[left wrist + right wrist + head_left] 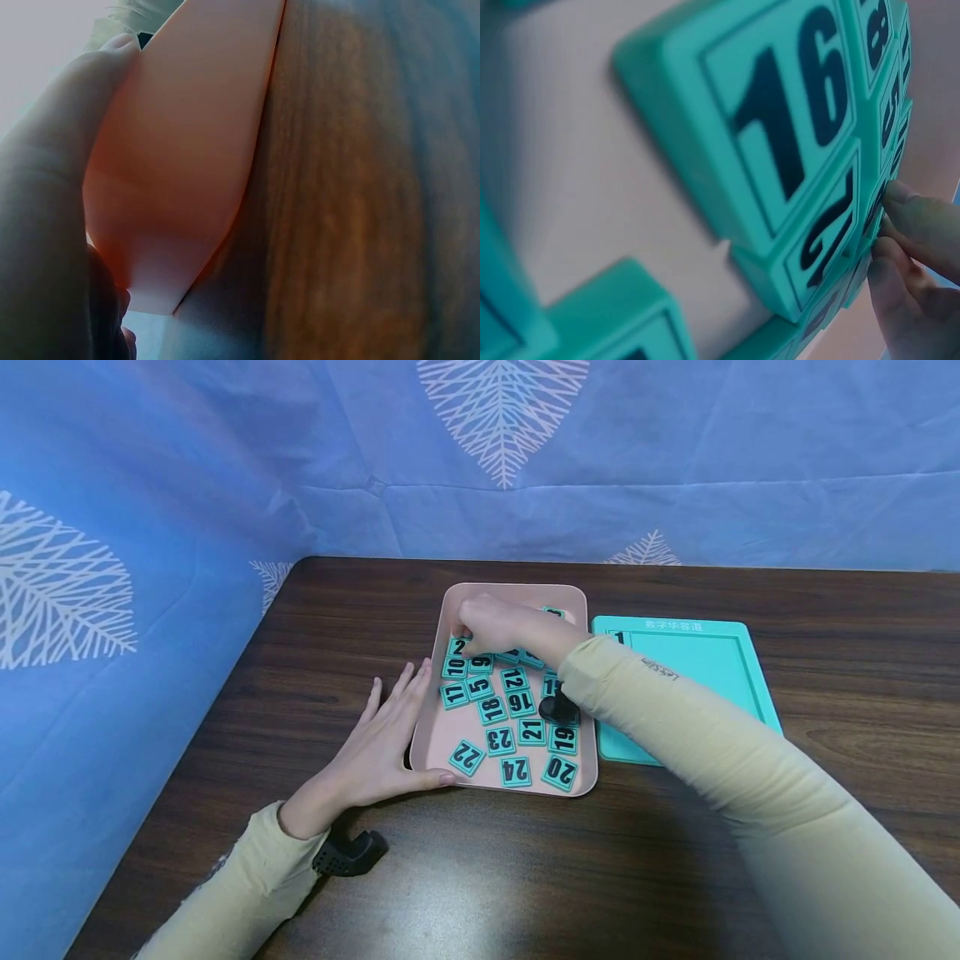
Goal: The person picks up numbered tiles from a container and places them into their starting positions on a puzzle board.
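A pink tray on the table holds several turquoise number tiles, most lying face up at odd angles. My left hand steadies the tray's near left corner, fingers straight along the left side and thumb at the near rim. Reaching over the tray, my right hand pinches the number 2 tile at the far left. Its thumb and fingertips also show at the tile group's edge in the right wrist view. The 16 tile is large in the foreground there.
Right of the tray lies a turquoise puzzle board with a raised rim, partly hidden under my right sleeve. A number 1 tile sits in its far left corner. Behind the dark wooden table hangs a blue patterned cloth.
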Motion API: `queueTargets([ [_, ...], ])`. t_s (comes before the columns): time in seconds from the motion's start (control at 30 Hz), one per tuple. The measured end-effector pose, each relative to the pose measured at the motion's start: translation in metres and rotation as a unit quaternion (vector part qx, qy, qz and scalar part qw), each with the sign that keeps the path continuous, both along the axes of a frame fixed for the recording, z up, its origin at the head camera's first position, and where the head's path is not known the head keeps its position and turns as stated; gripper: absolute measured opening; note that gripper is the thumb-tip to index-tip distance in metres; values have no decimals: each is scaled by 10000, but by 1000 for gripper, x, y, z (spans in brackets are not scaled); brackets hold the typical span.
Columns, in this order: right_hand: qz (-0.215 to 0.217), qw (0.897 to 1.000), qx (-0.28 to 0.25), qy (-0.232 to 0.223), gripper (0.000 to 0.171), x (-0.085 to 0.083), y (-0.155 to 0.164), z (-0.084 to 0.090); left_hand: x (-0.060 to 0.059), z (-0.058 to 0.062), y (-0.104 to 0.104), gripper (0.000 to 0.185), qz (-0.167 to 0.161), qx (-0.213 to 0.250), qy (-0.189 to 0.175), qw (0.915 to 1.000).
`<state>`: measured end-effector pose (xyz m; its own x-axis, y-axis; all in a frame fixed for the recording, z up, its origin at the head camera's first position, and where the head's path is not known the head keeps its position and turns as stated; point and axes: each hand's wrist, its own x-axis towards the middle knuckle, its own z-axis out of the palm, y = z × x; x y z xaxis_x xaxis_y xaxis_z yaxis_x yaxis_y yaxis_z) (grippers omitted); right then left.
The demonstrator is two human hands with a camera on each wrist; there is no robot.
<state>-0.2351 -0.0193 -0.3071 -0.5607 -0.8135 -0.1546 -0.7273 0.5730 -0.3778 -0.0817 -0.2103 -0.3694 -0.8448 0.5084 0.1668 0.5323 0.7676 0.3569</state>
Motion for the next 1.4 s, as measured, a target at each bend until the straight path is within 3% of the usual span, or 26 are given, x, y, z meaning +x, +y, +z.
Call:
queueTargets([
  [0.07,-6,10000,37,-17,51,0,-1,0,0,0,0,121,-2,9,-26,10000],
  [0.27,-114,9999,-52,-55,13,3,-1,-1,0,-1,-1,120,-16,0,-33,10000],
  [0.4,-36,9997,-234,-55,18,4,0,-2,0,-2,-1,121,-15,-1,-16,10000],
  [0.67,23,9957,-917,-126,10,6,7,0,0,-3,-2,121,-18,4,39,10000],
  [0.87,-207,9926,-1113,-431,11,12,22,21,0,-3,-2,121,-38,19,-13,10000],
  [1.13,-388,9905,-1316,-137,13,21,53,48,-1,-4,-5,121,-43,38,43,10000],
  [1.4,-981,9880,-1185,-96,16,23,88,57,-1,-3,-3,122,-22,82,19,10000],
])
